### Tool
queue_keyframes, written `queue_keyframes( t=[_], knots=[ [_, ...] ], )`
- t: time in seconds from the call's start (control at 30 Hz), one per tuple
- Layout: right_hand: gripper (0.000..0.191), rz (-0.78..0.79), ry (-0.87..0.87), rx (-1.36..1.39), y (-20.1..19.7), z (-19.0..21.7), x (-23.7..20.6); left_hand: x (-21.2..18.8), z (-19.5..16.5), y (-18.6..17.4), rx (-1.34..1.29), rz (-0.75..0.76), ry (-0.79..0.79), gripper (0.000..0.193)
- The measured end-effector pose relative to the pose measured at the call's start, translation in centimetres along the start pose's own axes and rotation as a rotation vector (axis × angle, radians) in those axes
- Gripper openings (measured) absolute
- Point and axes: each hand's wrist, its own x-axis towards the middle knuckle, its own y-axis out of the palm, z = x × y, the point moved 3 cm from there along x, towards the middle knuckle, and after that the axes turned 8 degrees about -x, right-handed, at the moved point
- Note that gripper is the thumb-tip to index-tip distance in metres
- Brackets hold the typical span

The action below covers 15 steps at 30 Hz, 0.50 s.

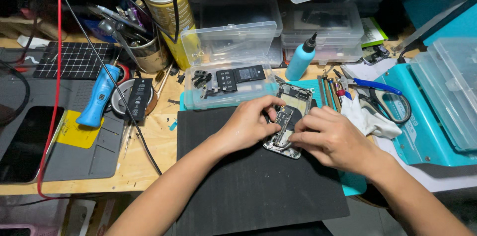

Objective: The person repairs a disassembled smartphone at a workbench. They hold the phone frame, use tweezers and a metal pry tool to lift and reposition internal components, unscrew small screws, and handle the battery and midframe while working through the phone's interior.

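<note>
One opened phone lies on the black mat, tilted, insides showing. Left hand grips its left edge, fingers curled together against the frame. Right hand pinches down on the lower right side, fingertips pressed close. Behind: one open clear parts box, one blue squeeze bottle, one yellow spray can, one pair of scissors.
</note>
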Motion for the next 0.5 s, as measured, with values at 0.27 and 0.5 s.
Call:
queue_keyframes(
  t=[0.27,0.5],
  knots=[
    [0.018,-0.074,0.166,0.228,-0.9,-1.6,-0.7,1.2,0.9,0.3,-0.218,-0.040,-0.044,0.031],
    [0.023,-0.315,0.615,0.557,1.5,-3.4,-0.5,1.5,0.0,-0.6,-0.490,-0.096,0.011,0.029]
  ],
)
